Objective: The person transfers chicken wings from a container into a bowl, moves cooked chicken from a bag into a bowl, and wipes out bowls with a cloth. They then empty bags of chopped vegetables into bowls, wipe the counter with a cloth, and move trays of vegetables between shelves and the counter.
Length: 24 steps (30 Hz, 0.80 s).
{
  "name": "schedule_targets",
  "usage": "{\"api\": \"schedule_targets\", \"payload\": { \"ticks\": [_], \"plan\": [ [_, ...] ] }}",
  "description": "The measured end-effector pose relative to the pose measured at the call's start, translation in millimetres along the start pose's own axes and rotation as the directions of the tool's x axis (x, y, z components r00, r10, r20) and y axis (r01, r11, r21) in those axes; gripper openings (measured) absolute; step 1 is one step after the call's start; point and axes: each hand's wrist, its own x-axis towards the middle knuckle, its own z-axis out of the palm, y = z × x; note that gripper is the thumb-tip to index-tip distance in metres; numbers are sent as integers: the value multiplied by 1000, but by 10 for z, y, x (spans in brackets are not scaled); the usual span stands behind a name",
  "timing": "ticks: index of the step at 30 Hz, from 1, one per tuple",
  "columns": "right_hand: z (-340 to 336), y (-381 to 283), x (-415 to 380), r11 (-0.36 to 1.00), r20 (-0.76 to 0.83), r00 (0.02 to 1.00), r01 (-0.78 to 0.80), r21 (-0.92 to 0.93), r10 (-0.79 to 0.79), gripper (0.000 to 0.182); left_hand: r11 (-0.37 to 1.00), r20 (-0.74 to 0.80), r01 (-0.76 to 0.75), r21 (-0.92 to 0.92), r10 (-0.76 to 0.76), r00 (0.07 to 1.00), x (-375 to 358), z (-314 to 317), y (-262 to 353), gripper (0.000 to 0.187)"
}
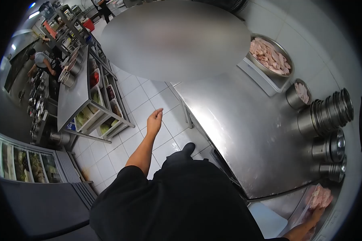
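My left hand (155, 121) hangs over the tiled floor, away from the tables, its fingers curled in and nothing visible in them. Far to the lower right, my right hand (318, 213) grips a chunk of pale pink raw meat (321, 196) from below; the meat hides part of its fingers. Clear plastic (301, 212), a bag or a tub, lies around and beside the meat. Near that arm is a pale blue board or lid (268, 219).
A steel table (245, 132) stands to my right. Along the wall are a large bowl of raw meat pieces (271, 56), a smaller meat pot (301, 93) and stacked steel containers (326, 114). Left are a shelved table (77, 90), a glass-fronted fridge (24, 160) and a person (42, 60).
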Motion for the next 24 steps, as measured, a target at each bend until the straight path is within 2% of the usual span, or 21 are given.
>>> {"api": "schedule_targets", "payload": {
  "ticks": [1, 2, 4, 5, 8, 11, 13, 15, 18, 19, 21, 22, 24],
  "plan": [
    [-142, -204, -96, 997, 21, 998, 51, 54, -52, 76, 999, -30, -35, -29, 34, 999, 124, -2, 77, 31],
    [-289, -462, -184, 957, 68, 987, -124, -262, 146, 71, 996, -63, -72, -56, 68, 996, 285, -21, 166, 31],
    [-616, -1371, -578, 986, -104, 991, -94, -138, 80, 65, 982, -115, -149, -114, 135, 984, 647, -69, 396, 32],
    [-676, -1561, -636, 994, -187, 981, -70, -82, 53, 63, 972, -133, -187, -143, 169, 977, 853, -92, 499, 33],
    [-123, -1907, -587, 931, -205, 938, 318, 180, -281, 53, 949, -178, -303, -83, 285, 942, 1720, -116, 798, 41],
    [-223, -3382, -1532, 886, -123, 933, 359, 293, -337, 49, 942, -193, -327, 79, 337, 922, 2920, -100, 1102, 62],
    [-199, -4144, -2056, 810, -104, 911, 403, 426, -399, 47, 907, -278, -391, 155, 419, 864, 3712, -16, 1341, 79],
    [-170, -4735, -2450, 733, -53, 886, 414, 540, -461, 45, 941, -269, -256, 221, 311, 912, 4293, 74, 1662, 90],
    [-225, -5399, -2883, 691, 53, 866, 358, 628, -497, 42, 946, -232, -131, 297, 204, 951, 4921, 315, 1835, 94],
    [-279, -5620, -3017, 693, 85, 871, 322, 645, -483, 41, 931, -75, -187, 315, 221, 972, 5070, 383, 1820, 92],
    [-396, -6018, -3285, 708, 149, 873, 265, 654, -464, 40, 896, 240, -297, 331, 225, 944, 5260, 511, 1646, 87],
    [-462, -6221, -3381, 718, 173, 869, 253, 649, -463, 40, 898, 207, -359, 253, 312, 927, 5187, 576, 1594, 63],
    [-382, -6431, -3441, 722, 177, 846, 298, 625, -502, 40, 870, 423, -406, 278, 269, 865, 5193, 465, 1620, 47]
  ]
}}
